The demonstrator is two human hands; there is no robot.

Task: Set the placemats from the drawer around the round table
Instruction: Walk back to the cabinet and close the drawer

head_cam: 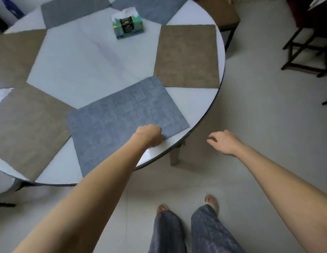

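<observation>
- The left hand's [149,135] fingers curl under at the near edge of the blue placemat [122,121], so it is unclear whether they pinch the mat or only rest on it.
- The left forearm covers the blue placemat's near corner.
- The picture's left edge cuts off two tan placemats [29,132], and the top edge cuts off a grey placemat [75,11] and a second blue one.
- The round table [96,64] runs past the left and top edges.
- The print on the tissue pack [128,24] is too blurred to read.
- A dark wooden stool [310,50] is cut off at the right edge.
</observation>
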